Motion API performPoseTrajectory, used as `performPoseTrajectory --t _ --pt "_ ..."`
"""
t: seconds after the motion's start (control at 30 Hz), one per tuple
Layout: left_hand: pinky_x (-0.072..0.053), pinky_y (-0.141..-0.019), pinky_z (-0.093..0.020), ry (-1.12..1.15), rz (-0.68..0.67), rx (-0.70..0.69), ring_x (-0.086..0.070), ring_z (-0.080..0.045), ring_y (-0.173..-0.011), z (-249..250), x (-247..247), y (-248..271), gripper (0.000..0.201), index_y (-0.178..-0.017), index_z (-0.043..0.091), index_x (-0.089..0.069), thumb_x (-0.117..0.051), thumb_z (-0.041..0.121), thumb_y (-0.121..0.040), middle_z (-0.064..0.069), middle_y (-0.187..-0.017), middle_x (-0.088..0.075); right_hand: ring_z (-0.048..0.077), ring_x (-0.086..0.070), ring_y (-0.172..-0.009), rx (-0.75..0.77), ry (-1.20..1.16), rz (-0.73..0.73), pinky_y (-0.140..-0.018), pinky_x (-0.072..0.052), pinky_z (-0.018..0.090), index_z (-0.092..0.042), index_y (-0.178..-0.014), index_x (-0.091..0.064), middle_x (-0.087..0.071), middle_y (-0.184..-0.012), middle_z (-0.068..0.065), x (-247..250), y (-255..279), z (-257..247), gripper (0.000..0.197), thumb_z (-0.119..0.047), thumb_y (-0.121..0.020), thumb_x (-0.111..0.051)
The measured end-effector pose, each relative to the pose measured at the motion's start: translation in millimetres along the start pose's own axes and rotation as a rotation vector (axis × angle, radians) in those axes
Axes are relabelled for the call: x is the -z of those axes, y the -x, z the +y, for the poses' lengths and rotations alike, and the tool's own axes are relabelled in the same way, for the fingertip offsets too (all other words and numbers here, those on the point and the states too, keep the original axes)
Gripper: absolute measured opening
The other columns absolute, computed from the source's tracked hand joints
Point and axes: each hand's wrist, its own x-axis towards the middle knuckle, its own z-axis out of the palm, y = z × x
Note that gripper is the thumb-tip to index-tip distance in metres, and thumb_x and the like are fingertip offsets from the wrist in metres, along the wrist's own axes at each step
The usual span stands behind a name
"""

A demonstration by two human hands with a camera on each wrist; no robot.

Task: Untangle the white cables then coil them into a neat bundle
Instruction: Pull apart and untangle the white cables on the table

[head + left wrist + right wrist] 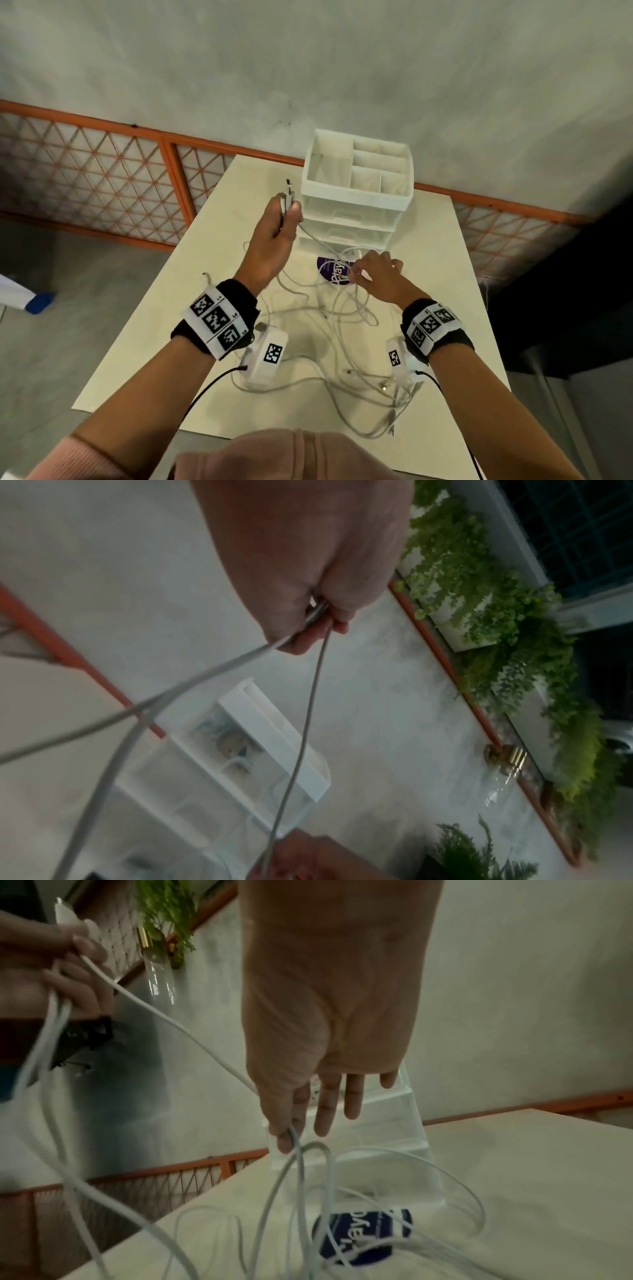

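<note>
Early stage, nothing coiled. Table (pixel 445 274), 6 o'clock half: white cables (pixel 342 318) lie mostly tangled. Left hand (pixel 274 233), raised at 11 o'clock, clenches cable ends. Right hand (pixel 376 277) at 1 o'clock pinches one strand, other fingers straight.

my forearms are bare below pushed-up pink sleeves (pixel 78 455). each wrist wears a black band (pixel 239 294) under a white strip of three square black-and-white tags (pixel 215 320). a white camera box (pixel 269 356), tagged too, hangs beneath each, trailing what looks like a thin black lead (pixel 209 385).
</note>
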Motion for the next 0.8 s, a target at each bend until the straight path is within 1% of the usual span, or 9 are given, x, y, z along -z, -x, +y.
performPoseTrajectory --t 0.13,0.23,0.3,0.37,0.43,0.5,0.57,0.67,0.8 --pt "-0.047 -0.079 -0.015 0.012 0.028 0.063 -0.056 0.005 -0.08 -3.4 -11.8 0.2 0.015 -0.094 0.02 -0.047 -0.035 0.023 -0.102 0.002 -0.096 -0.044 0.023 -0.048 -0.103 0.095 -0.354 0.143 -0.09 -0.036 0.033 -0.009 -0.094 -0.068 -0.058 -0.108 0.008 17.6 -2.8 -12.5 0.021 -0.022 -0.096 -0.052" --pt "-0.054 -0.071 -0.024 0.083 -0.044 0.04 -0.055 -0.003 -0.056 0.6 -14.2 2.0 0.017 -0.096 0.017 -0.047 -0.032 0.02 -0.103 0.001 -0.07 -0.051 0.011 -0.063 -0.087 0.182 -0.696 0.214 -0.081 -0.047 0.016 -0.007 -0.091 -0.061 -0.066 -0.091 0.004 46.7 0.6 -28.5 0.017 -0.012 -0.098 -0.047" --pt "-0.052 -0.064 -0.028 0.093 -0.027 0.007 -0.041 -0.003 -0.048 4.3 -14.8 3.8 0.017 -0.093 0.016 -0.045 -0.032 0.019 -0.103 0.014 -0.055 -0.041 0.011 -0.065 -0.075 0.231 -0.88 0.23 -0.079 -0.052 0.021 -0.004 -0.094 -0.056 -0.063 -0.079 0.002 66.2 3.9 -36.9 0.015 -0.012 -0.099 -0.045" --pt "-0.048 -0.06 -0.027 0.151 0.026 -0.019 -0.039 -0.001 -0.048 9.3 -14.3 2.2 0.023 -0.084 0.021 -0.043 -0.032 0.018 -0.104 0.017 -0.05 -0.041 0.015 -0.06 -0.061 0.235 -0.989 0.249 -0.067 -0.053 0.027 -0.007 -0.092 -0.055 -0.058 -0.078 0.007 79.9 7.9 -38.3 0.013 -0.016 -0.098 -0.048" --pt "-0.049 -0.059 -0.024 0.255 0.087 -0.04 -0.036 -0.002 -0.047 12.9 -9.6 -3.3 0.028 -0.078 0.021 -0.04 -0.031 0.017 -0.104 0.016 -0.048 -0.037 0.013 -0.047 -0.05 0.23 -1.019 0.235 -0.052 -0.042 0.023 -0.011 -0.086 -0.058 -0.055 -0.079 0.011 84.2 11.0 -31.0 0.012 -0.02 -0.094 -0.056" --pt "-0.051 -0.057 -0.026 0.364 0.145 -0.033 -0.034 -0.006 -0.045 12.9 -1.3 -10.1 0.028 -0.077 0.02 -0.038 -0.031 0.019 -0.104 0.014 -0.049 -0.032 0.012 -0.037 -0.048 0.218 -1.008 0.156 -0.047 -0.033 0.02 -0.011 -0.081 -0.064 -0.052 -0.068 0.011 78.6 12.0 -15.8 0.015 -0.024 -0.089 -0.063" --pt "-0.047 -0.05 -0.025 0.467 0.193 0.003 -0.03 -0.007 -0.042 11.0 7.6 -16.0 0.029 -0.075 0.019 -0.036 -0.032 0.022 -0.104 0.012 -0.051 -0.029 0.015 -0.037 -0.052 0.165 -0.914 0.074 -0.05 -0.032 0.02 -0.008 -0.076 -0.067 -0.048 -0.06 0.01 66.3 12.7 0.2 0.026 -0.032 -0.085 -0.065" --pt "-0.028 -0.039 -0.018 0.528 0.253 0.021 -0.02 -0.005 -0.043 9.9 19.6 -19.5 0.031 -0.074 0.021 -0.034 -0.032 0.027 -0.104 0.011 -0.053 -0.025 0.02 -0.043 -0.061 0.027 -0.663 0.018 -0.058 -0.037 0.021 -0.012 -0.064 -0.066 -0.053 -0.063 0.01 38.8 13.0 28.7 0.038 -0.042 -0.086 -0.062" --pt "-0.023 -0.038 -0.015 0.289 0.238 -0.003 -0.022 -0.002 -0.042 4.4 24.0 -17.0 0.029 -0.074 0.023 -0.039 -0.036 0.027 -0.103 0.01 -0.054 -0.029 0.02 -0.041 -0.058 -0.068 -0.501 0.014 -0.06 -0.034 0.028 -0.019 -0.06 -0.059 -0.045 -0.054 0.001 16.1 15.9 49.9 0.04 -0.048 -0.089 -0.055"
